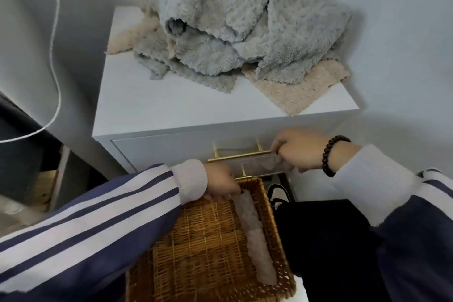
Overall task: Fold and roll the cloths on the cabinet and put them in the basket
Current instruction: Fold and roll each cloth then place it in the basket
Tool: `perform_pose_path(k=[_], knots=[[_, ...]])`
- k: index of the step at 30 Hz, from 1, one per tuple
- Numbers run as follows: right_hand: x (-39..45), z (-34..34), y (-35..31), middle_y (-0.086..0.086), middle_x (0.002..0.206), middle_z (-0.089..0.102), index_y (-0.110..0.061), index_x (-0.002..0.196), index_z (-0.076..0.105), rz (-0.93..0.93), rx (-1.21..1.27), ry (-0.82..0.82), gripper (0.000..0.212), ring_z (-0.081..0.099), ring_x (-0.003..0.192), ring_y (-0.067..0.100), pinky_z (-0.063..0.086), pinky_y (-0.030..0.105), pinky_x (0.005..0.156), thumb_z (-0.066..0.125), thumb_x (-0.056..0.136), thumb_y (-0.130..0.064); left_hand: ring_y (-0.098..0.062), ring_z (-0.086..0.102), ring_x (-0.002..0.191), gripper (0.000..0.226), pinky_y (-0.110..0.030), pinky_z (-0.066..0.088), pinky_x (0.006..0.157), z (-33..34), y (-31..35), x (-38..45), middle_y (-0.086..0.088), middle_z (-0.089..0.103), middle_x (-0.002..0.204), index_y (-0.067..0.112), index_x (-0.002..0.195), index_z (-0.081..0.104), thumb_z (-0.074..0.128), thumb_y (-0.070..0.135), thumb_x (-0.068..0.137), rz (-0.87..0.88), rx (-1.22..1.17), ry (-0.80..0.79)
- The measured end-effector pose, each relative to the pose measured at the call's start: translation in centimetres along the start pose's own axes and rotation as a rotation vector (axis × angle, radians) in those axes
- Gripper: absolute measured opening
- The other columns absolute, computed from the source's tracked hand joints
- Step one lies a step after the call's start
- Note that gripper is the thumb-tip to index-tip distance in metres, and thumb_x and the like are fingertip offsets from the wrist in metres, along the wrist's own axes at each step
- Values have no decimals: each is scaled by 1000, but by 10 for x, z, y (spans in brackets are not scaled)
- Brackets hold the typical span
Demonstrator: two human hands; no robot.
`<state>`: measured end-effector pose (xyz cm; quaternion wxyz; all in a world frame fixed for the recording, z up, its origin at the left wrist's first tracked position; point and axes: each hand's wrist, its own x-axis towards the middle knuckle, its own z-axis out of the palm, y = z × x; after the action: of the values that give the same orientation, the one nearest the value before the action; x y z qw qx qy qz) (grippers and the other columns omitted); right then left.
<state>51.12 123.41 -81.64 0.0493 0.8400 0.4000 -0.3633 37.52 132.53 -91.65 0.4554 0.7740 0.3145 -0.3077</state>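
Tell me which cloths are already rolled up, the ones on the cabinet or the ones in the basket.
The two cloths in the wicker basket, lying end to end along its right wall: the greyish roll and the beige roll. Those on the cabinet lie crumpled.

From my feed, the white cabinet (152, 103) has a heap of grey fluffy cloths (220, 32) piled toward the back of its top, at about 12 o'clock. Beige cloths (291, 91) lie flat under the heap, one corner overhanging the front edge at roughly 4 o'clock, another poking out at 9.

cloths (220, 32) heaped on cabinet (152, 103), basket (208, 240) before it, 2 rolls (255, 235) inside
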Motion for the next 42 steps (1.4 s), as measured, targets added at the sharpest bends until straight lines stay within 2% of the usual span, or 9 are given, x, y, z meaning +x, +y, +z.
perform_pose_path(k=[4, 10, 16, 21, 27, 31, 35, 38, 42], knots=[[-13, -23, -2, 9, 102, 68, -17, 102, 60, -87, 308, -58, 21, 66, 94, 27, 55, 37, 77, 47, 94, -3, -17, 68, 90, 16, -30, 54, 72, -11, 8, -30, 2, 69, 93, 17, 101, 61, 56, 27, 90, 96, -101, 68], [-3, -45, -21, 11, 98, 73, -9, 99, 65, -294, 543, -135, 21, 69, 82, 19, 54, 29, 72, 46, 99, -19, -19, 65, 96, 19, -33, 50, 88, -43, 15, -68, 0, 71, 97, 15, 101, 69, 61, 26, 88, 161, -109, 326], [-1, -60, -45, 5, 90, 74, -10, 108, 60, -501, 680, -75, 15, 70, 79, 18, 56, 31, 69, 53, 96, -15, -13, 67, 88, 13, -24, 48, 74, -52, 8, -107, 2, 73, 87, 23, 98, 66, 61, 18, 86, 213, -281, 493], [0, -70, -60, 4, 90, 73, -15, 98, 63, -590, 803, 135, 12, 70, 74, 14, 56, 28, 64, 54, 93, -10, -9, 70, 75, 17, -21, 50, 64, -61, 9, -125, 1, 74, 82, 19, 96, 65, 54, 7, 90, 270, -540, 706], [14, -75, -41, -6, 88, 69, -27, 93, 63, -567, 593, 649, 18, 67, 78, 13, 53, 27, 72, 56, 87, -12, -15, 69, 70, 27, -22, 54, 62, -92, 31, -101, -7, 70, 82, 18, 101, 59, 53, -5, 88, 443, -768, 1082], [22, -79, -36, -11, 90, 65, -29, 99, 58, -540, 742, 827, 20, 63, 77, 6, 51, 19, 71, 58, 88, -13, -15, 59, 76, 37, -25, 47, 72, -116, 30, -78, 3, 58, 84, 25, 102, 49, 64, -1, 80, 484, -693, 1396], [31, -77, -46, -10, 100, 58, -25, 116, 57, -596, 627, 1026, 33, 56, 73, 1, 49, 14, 70, 60, 87, -10, -19, 44, 100, 58, -21, 35, 90, -140, 29, -71, 7, 34, 107, 16, 121, 42, 75, 10, 73, 470, -280, 1818], [44, -76, -58, -2, 125, 36, -32, 133, 49, -632, 307, 1094, 58, 52, 77, 8, 51, 20, 66, 62, 83, -6, -24, 38, 107, 68, -35, 34, 96, -154, 28, -65, 22, 22, 109, 21, 128, 36, 74, 9, 74, 507, -131, 1879], [62, -75, -71, 10, 131, 38, -26, 126, 60, -656, 128, 1188, 62, 54, 95, 23, 54, 30, 60, 70, 73, 5, -23, 41, 104, 36, -31, 34, 93, -163, 25, -65, -5, 46, 107, 16, 109, 61, 66, -1, 79, 488, -170, 1804]])
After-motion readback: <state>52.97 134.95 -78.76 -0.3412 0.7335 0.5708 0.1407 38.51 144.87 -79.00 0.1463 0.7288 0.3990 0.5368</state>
